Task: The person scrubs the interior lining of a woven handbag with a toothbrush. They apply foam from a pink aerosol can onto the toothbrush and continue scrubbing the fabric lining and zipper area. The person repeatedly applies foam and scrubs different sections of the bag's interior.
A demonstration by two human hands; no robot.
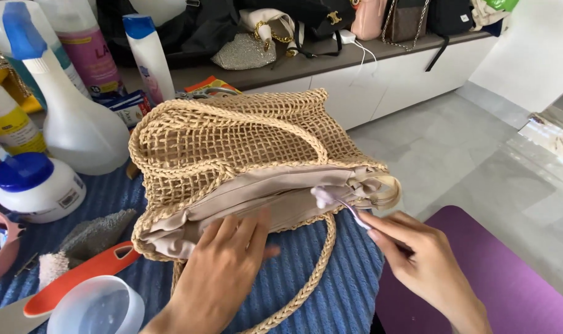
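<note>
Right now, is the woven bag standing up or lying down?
Lying down: the woven bag rests flat on the blue cloth, left hand pressing its lining.

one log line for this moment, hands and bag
left hand: flat on woven straw bag | right hand: pinching small brush at beige lining | surface: blue towel

Tan open-net woven straw bag [232, 142] with beige lining [256, 195]; blue ribbed towel [331, 278]; purple mat [516, 284]; orange-handled brush [77, 278].
</note>
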